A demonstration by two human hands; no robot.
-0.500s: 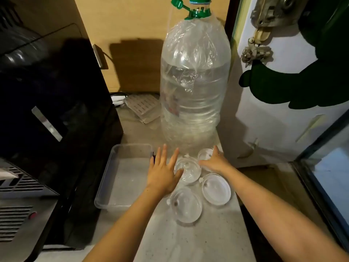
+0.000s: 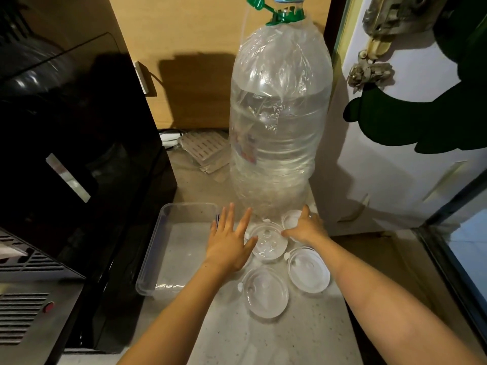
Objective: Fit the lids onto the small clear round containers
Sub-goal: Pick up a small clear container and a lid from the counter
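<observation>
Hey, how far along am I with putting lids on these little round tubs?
Three clear tubs look lidded already: the nearest one, the right one and the middle one. Your right hand is on the small open tub by the water bottle; it seems unlidded. Your left hand is spread, empty.

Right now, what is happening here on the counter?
A person is working with small clear round containers in front of a big water bottle. The left hand is spread open beside the middle container, which has its lid on. The right hand rests on a smaller container behind it. Two more lidded containers lie nearer. An empty clear tray sits to the left.
</observation>
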